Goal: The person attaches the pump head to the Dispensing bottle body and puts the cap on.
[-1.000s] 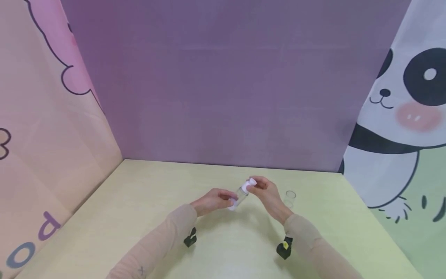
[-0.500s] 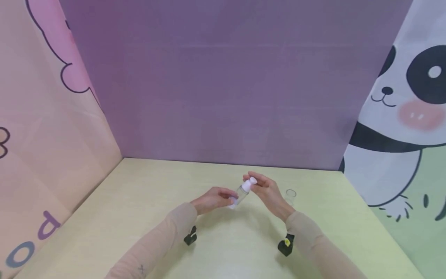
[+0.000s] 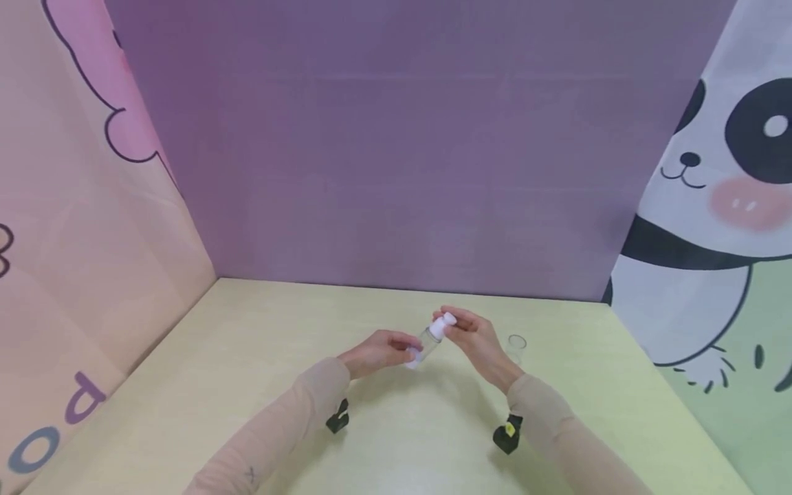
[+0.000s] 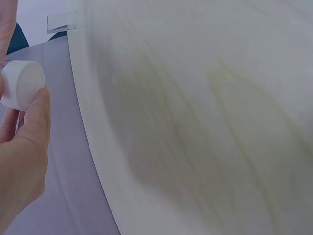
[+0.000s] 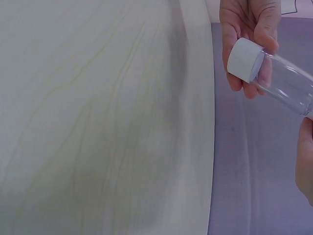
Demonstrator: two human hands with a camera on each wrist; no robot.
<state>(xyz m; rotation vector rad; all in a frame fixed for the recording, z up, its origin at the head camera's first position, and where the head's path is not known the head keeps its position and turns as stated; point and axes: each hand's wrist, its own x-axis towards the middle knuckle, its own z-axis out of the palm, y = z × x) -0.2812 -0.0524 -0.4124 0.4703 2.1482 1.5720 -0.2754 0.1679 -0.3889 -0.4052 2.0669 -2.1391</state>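
Observation:
A small clear pump bottle (image 3: 429, 342) is held tilted above the table, its white pump head up to the right. My left hand (image 3: 382, 352) pinches the lower end, a white base (image 5: 244, 59), between thumb and fingers. My right hand (image 3: 475, 337) grips the pump head (image 3: 442, 323), thumb on the near side and fingers behind. In the right wrist view, only part of the right hand (image 5: 305, 164) shows at the right edge, and the bottle's top end is cut off. The bottle looks empty inside.
A clear cylindrical cap (image 3: 515, 348) stands on the pale wooden table (image 3: 272, 323), right of my right hand and partly hidden by it. A purple panel (image 3: 402, 172) rises behind the table. Printed cloth walls flank both sides.
The right hand's fingers have loosened and straightened somewhat behind the pump head, its thumb shifting slightly down. The left hand and the bottle keep nearly the same place and tilt.

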